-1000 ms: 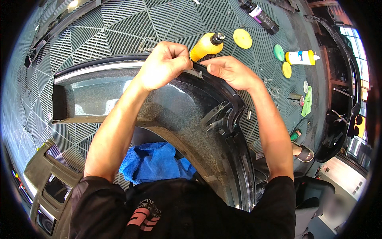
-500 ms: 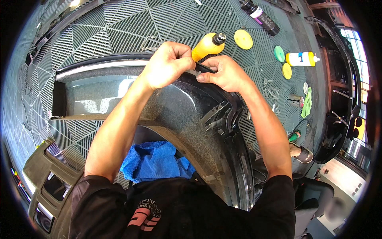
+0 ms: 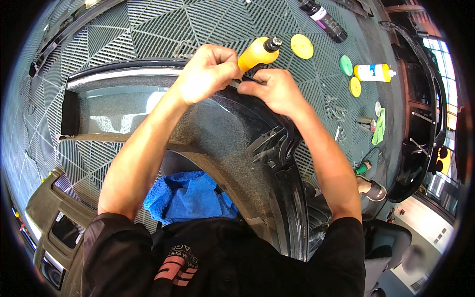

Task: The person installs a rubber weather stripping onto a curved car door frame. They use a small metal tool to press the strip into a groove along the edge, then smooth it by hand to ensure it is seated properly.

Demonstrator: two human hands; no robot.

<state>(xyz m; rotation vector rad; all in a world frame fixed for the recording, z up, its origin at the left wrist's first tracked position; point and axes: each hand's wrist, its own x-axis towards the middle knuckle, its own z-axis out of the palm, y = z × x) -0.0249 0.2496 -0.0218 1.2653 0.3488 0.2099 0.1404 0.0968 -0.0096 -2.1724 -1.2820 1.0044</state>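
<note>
Black panel (image 3: 213,123) beneath both hands (image 3: 205,74), pink shirt print (image 3: 172,267), white-labelled yellow bottle (image 3: 373,73)

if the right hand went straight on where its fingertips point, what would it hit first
The right hand would probably meet the left hand first, though depth is unclear.

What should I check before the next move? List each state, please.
1. Left hand at the black curved panel's far edge: ok, fingers curled against the thumb.
2. Right hand at the same edge: ok, just right of the left, thumb toward it.
3. What each grip holds: cannot tell, fingers cover it.
4. Blue cloth clear of both hands: ok, it lies nearer the body.
5. Gap between hands and yellow bottle: cannot tell, they meet in this view.
</note>
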